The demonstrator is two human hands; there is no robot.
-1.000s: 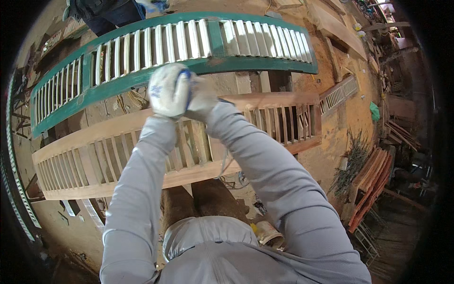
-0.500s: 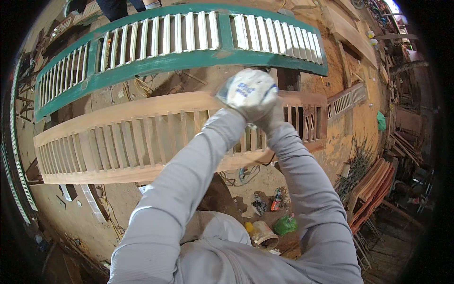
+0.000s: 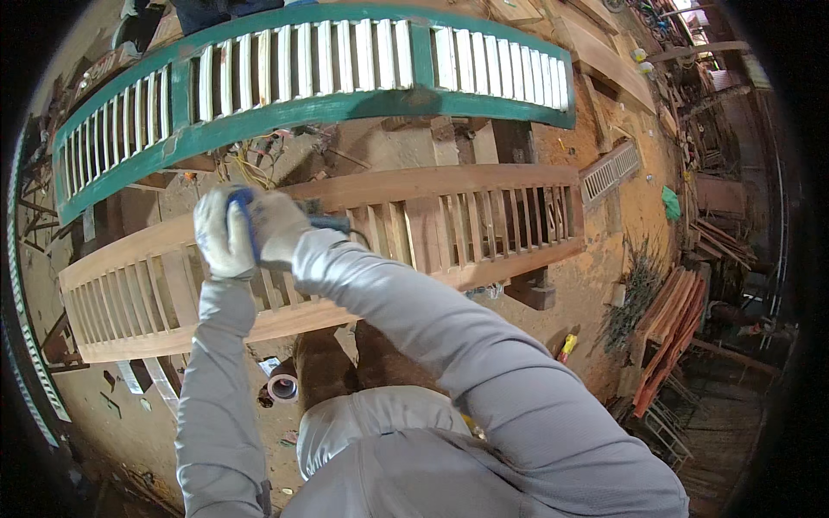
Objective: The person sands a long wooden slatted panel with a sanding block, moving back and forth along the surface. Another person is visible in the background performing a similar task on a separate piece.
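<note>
Both my gloved hands are closed together over the far-left part of a bare wooden louvered shutter [image 3: 466,179]. My left hand [image 3: 220,235] wraps the front of a corded power tool [image 3: 326,223]. Its dark greenish rear end sticks out past my right wrist, and a cable trails from it. My right hand [image 3: 281,228] grips the body of the same tool, close against the left one. Blue shows between the gloves; I cannot tell whether it belongs to glove or tool. The tool's underside is hidden, so its exact kind does not show.
Beyond lies a green-framed shutter [image 3: 363,104] with white slats. Below the wooden shutter are a roll of tape [image 3: 282,388] and a yellow-and-red bottle-like item [image 3: 566,347]. Reddish boards [image 3: 665,337] are stacked at right. A person's legs [image 3: 203,12] show at the far edge.
Both hands and the tool have moved left along the wooden shutter, from right of its middle toward its left part. The view has shifted, bringing the tape roll into sight.
</note>
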